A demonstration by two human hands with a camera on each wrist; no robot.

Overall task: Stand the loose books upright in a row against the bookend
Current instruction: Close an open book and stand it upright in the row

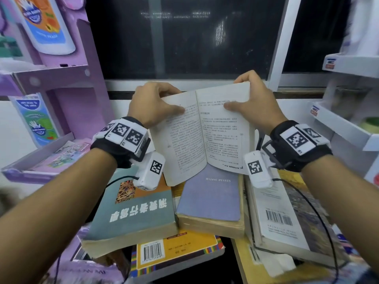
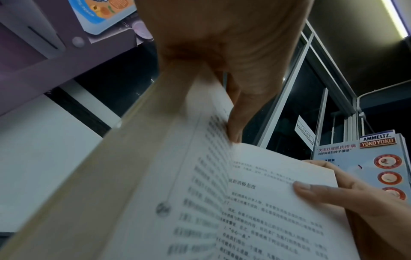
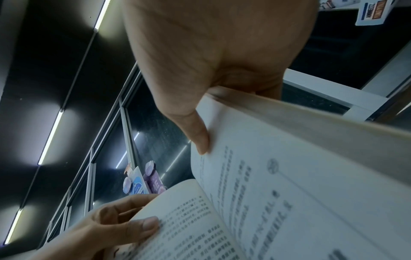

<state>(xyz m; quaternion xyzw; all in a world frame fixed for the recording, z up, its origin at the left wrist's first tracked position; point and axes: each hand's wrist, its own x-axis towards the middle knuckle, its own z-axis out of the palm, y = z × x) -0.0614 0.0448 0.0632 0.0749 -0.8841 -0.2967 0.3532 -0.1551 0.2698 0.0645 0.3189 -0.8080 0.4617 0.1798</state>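
An open book [image 1: 203, 130] with printed pages is held up in the air above a heap of flat books. My left hand [image 1: 155, 105] grips its left half, thumb on the page and fingers behind. My right hand [image 1: 252, 103] grips the right half the same way. The wrist views show the open book [image 2: 222, 202] [image 3: 289, 193] close up with each thumb pressed on a page. Below lie a grey-green book [image 1: 133, 210], a lilac book [image 1: 211, 197], a book with a barcode [image 1: 283, 218] at the right and a yellow one [image 1: 176, 251] underneath. No bookend is visible.
A purple cardboard display stand [image 1: 61, 83] with leaflets rises at the left. White shelves [image 1: 348, 124] stand at the right. A dark window [image 1: 184, 37] with a white frame fills the back. Thin black cables run from the wrist cameras over the books.
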